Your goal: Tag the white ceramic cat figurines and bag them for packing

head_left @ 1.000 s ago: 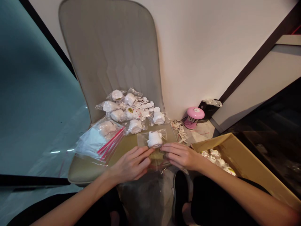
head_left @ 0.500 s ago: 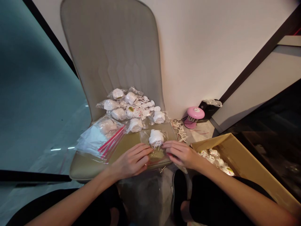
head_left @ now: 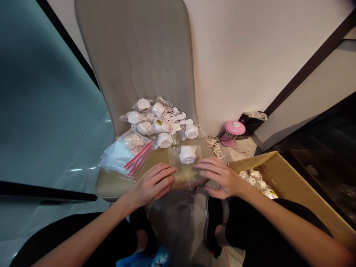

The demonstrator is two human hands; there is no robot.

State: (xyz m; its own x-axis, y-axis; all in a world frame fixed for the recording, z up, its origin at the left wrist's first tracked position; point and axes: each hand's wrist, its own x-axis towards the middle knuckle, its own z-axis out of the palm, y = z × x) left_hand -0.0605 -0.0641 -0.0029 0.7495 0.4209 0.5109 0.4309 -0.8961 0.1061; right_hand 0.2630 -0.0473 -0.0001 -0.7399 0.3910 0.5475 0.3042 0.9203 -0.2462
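A clear plastic bag [head_left: 178, 157] with a rounded white piece [head_left: 187, 155] inside lies near the front edge of the chair seat [head_left: 111, 189]. At its left edge is my left hand [head_left: 154, 183], palm down, with loosely bent fingers a little apart. My right hand [head_left: 221, 177] is open at the bag's right edge, its thumb spread from the fingers. Several bagged white pieces [head_left: 144, 128] and a heap of flat white discs [head_left: 176, 118] are farther back on the seat. Clear zip bags with pink strips [head_left: 136, 161] lie to the left.
A cardboard box [head_left: 300, 189] holding several bagged white pieces [head_left: 260, 183] stands right of the chair. Behind it are a pink mushroom-shaped device [head_left: 234, 128], white cord-like pieces [head_left: 215, 147] and a black box [head_left: 251, 122]. Something blue [head_left: 155, 257] is on the floor by my feet.
My fingers have loosened and my right hand has spread wider beside the bag. The white piece still lies inside it. The view has shifted slightly, bringing a blue thing into sight below.
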